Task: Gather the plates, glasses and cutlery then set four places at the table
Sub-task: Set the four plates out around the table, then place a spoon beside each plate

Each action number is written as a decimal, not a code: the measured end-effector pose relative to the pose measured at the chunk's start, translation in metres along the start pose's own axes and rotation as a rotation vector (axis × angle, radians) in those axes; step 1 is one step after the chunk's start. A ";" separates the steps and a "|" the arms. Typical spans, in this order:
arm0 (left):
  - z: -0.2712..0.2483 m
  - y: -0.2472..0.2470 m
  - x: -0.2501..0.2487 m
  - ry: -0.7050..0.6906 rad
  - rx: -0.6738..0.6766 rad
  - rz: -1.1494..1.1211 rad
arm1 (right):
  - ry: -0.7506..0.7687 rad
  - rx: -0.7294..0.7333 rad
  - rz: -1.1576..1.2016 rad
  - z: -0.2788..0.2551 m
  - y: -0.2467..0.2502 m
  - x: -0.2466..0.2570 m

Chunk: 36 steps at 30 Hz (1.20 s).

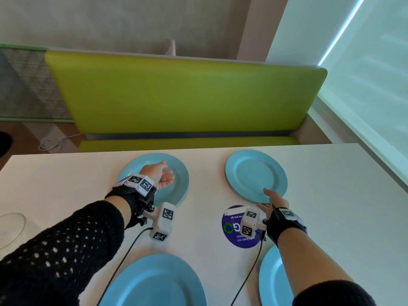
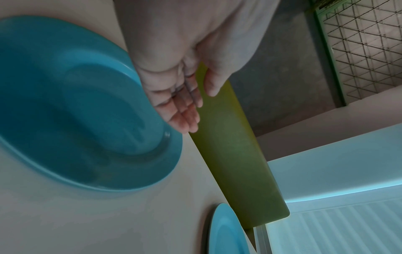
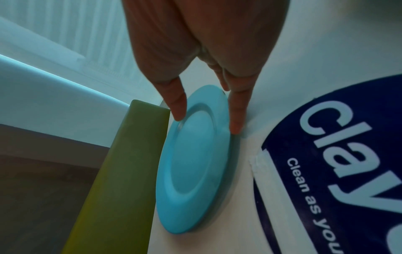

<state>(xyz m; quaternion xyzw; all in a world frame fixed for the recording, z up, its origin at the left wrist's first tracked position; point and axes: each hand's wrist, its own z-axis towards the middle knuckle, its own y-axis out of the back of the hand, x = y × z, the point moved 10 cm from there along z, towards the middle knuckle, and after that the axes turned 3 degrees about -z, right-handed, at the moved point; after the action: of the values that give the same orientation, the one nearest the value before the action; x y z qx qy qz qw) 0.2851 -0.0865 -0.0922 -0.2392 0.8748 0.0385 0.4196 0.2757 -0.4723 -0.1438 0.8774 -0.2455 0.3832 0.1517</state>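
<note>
Four blue plates laid on the white table; both hands at the far pair.

Left hand (image 1: 159,176), fingers straight and relaxed, holding nothing, hovers over the far left plate (image 1: 176,184); right hand (image 1: 272,200), thumb and fingers spread narrowly, touches the near rim of the far right plate (image 1: 254,173), which lies flat, though whether it is pinched cannot be told; near left plate (image 1: 154,281) and near right plate (image 1: 270,281) lie at the near edge; round purple sticker (image 1: 231,233) between the right-hand plates; a clear glass item (image 1: 12,226) at the far left edge; green bench (image 1: 176,96) beyond. Risks, as judged: a push on the rim could slide the far right plate toward the table's far edge; dangling wrist cables could drag across the near plates; no cutlery in view.
</note>
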 end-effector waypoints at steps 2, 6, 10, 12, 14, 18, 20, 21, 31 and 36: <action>-0.002 0.003 0.000 -0.007 -0.003 0.006 | -0.008 -0.001 -0.014 0.001 -0.002 -0.001; -0.004 0.011 0.000 -0.015 -0.006 0.020 | -0.048 -0.024 -0.073 0.003 0.003 -0.011; -0.010 0.019 0.002 -0.018 -0.008 0.027 | -0.081 0.011 -0.118 -0.008 0.004 -0.023; -0.015 0.022 0.003 -0.016 0.008 0.033 | -0.073 -0.019 -0.121 -0.019 0.010 -0.025; -0.022 0.025 0.005 -0.009 0.028 0.044 | -0.061 -0.042 -0.126 -0.033 0.014 -0.029; -0.042 0.035 0.015 -0.013 0.097 0.134 | -0.041 0.014 -0.102 -0.065 0.015 -0.046; -0.054 0.045 0.023 -0.027 0.148 0.188 | -0.014 0.031 -0.122 -0.087 0.014 -0.058; -0.060 0.050 0.028 -0.032 0.175 0.215 | -0.003 0.007 -0.123 -0.099 0.015 -0.066; -0.136 0.172 0.092 -0.038 0.442 0.584 | 0.044 -0.043 -0.059 -0.258 -0.019 -0.185; -0.161 0.246 0.101 -0.166 0.442 1.035 | 0.014 0.003 -0.141 -0.325 -0.056 -0.245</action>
<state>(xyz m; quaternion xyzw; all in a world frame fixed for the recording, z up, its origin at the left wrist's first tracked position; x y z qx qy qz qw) 0.0051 0.0483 -0.0974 0.3177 0.8294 0.0739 0.4535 -0.0317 -0.2009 -0.1167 0.8901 -0.1815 0.3782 0.1785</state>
